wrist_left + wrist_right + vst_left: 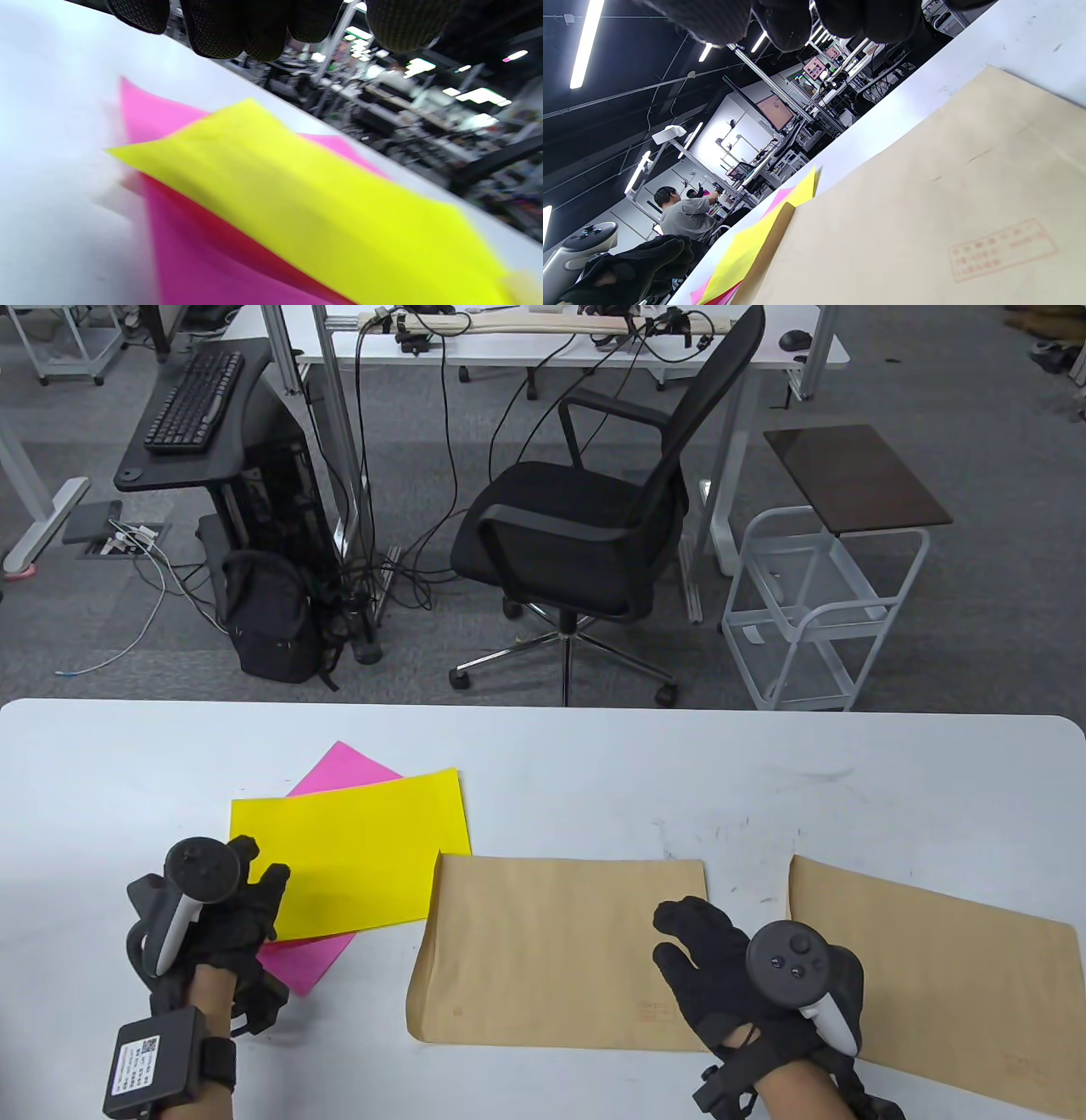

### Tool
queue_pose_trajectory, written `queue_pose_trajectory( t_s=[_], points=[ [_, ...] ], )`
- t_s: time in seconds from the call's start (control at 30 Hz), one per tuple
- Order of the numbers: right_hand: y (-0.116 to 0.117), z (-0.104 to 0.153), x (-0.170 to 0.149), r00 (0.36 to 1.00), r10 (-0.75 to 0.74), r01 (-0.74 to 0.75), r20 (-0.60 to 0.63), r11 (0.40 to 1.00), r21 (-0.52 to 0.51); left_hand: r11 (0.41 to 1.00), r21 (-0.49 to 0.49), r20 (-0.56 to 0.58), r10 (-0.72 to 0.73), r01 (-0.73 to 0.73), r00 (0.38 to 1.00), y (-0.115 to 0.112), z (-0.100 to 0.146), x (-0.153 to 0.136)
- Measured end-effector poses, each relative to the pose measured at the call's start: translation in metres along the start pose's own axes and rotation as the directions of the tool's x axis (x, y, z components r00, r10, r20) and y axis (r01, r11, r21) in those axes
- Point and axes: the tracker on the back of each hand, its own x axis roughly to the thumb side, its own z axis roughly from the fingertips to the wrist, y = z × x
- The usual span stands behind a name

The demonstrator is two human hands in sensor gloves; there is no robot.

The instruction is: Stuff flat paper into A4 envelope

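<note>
A yellow sheet [348,857] lies on a pink sheet [301,963] at the table's left; both show blurred in the left wrist view, yellow [305,203] over pink [203,262]. A brown A4 envelope [551,950] lies flat in the middle, its left end over the yellow sheet's near right corner. My left hand [259,869] is over the yellow sheet's left edge, its fingertips [220,29] spread and holding nothing. My right hand [679,933] is open over the envelope's right end; its fingertips [785,25] show above the envelope [925,212].
A second brown envelope [933,976] lies at the right of the white table [594,763], close to my right wrist. Beyond the table's far edge stand an office chair [577,534] and a white trolley [814,602] on the floor.
</note>
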Motion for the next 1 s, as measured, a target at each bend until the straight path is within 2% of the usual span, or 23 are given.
queue_pose_trajectory(
  t_s=[0.07,0.17,0.23,0.37,0.43,0.67,0.8,0.87,1.0],
  points=[
    [0.001,0.000,-0.003,1.000,0.008,-0.008,-0.006,1.000,0.001,0.996,-0.004,-0.107,-0.087,0.087,0.990,-0.007,-0.009,-0.003],
    [0.002,0.001,-0.008,1.000,0.019,-0.019,-0.023,1.000,0.006,0.987,-0.020,-0.204,-0.162,0.161,0.965,-0.021,-0.021,-0.005],
    [0.003,0.002,-0.011,0.999,0.028,-0.028,-0.038,1.000,0.008,0.982,-0.017,-0.245,-0.187,0.188,0.951,-0.030,-0.027,-0.004],
    [0.005,0.004,-0.016,0.998,0.041,-0.040,-0.045,0.999,0.030,0.962,-0.092,-0.325,-0.274,0.259,0.905,-0.043,-0.039,-0.002],
    [0.006,0.004,-0.017,0.998,0.040,-0.039,-0.045,0.998,0.039,0.939,-0.058,-0.328,-0.338,0.338,0.882,-0.044,-0.043,0.003],
    [0.006,0.005,-0.019,0.998,0.033,-0.030,-0.055,0.998,0.049,0.953,-0.139,-0.345,-0.302,0.269,0.889,-0.039,-0.051,0.005],
    [0.006,0.005,-0.023,0.997,0.029,-0.025,-0.068,0.998,0.051,0.972,-0.124,-0.343,-0.232,0.201,0.910,-0.034,-0.049,-0.001],
    [0.008,0.004,-0.025,0.997,0.033,-0.028,-0.076,0.998,0.059,0.987,-0.056,-0.321,-0.162,0.152,0.933,-0.027,-0.045,-0.006],
    [0.010,0.001,-0.028,0.994,0.063,-0.056,-0.084,0.995,0.080,0.994,-0.066,-0.264,0.067,-0.088,0.962,-0.006,-0.040,-0.025]
  ],
)
